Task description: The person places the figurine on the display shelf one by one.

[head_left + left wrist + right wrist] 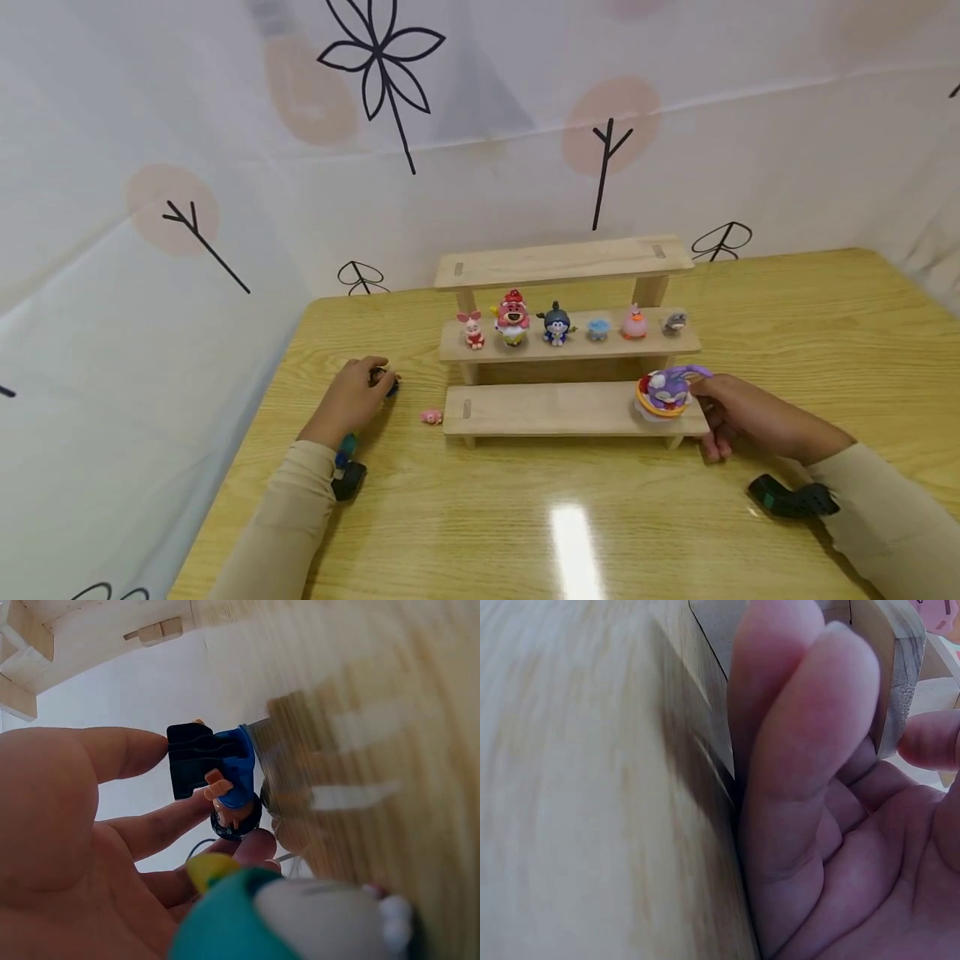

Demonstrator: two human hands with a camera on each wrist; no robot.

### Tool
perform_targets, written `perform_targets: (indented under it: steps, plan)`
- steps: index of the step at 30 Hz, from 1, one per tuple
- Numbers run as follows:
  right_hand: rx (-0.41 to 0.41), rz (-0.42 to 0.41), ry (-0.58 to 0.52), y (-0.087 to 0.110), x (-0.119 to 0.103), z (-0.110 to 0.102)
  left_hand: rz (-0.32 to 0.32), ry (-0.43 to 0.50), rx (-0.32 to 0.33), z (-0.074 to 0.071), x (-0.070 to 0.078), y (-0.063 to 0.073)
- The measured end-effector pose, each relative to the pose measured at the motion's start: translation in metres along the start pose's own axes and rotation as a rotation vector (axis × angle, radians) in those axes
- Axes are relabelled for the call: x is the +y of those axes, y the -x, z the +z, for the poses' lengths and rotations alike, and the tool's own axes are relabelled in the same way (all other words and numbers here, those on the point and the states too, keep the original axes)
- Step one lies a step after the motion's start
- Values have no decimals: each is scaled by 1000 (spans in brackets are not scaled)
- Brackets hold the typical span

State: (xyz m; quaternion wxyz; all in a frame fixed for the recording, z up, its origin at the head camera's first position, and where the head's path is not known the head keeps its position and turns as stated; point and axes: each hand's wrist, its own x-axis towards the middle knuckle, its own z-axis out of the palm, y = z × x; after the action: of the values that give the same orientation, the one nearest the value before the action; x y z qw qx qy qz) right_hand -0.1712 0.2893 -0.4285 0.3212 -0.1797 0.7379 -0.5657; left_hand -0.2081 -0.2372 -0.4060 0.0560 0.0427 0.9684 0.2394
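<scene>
One table (465,517), seven shelved figurines (557,325)

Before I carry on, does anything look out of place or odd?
One thing: the small pink figurine on the table, just left of the wooden shelf. It seems toppled and sits apart, while a row of figurines stands on the middle tier. I see no spill or damage.

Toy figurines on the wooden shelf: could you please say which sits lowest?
The purple figurine with an orange band, alone on the bottom tier; the other six stand one tier up.
</scene>
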Motion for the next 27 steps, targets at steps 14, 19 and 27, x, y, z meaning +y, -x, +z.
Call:
perform_targets:
  steps: [14,19,27]
  plan:
    - [2,-11,1,1,0,0,26,7,-8,0,-2,-2]
    - [13,-4,9,0,0,-1,13,-17,0,1,-2,-1]
    - [6,0,18,0,0,-1,7,-8,-16,2,-2,1]
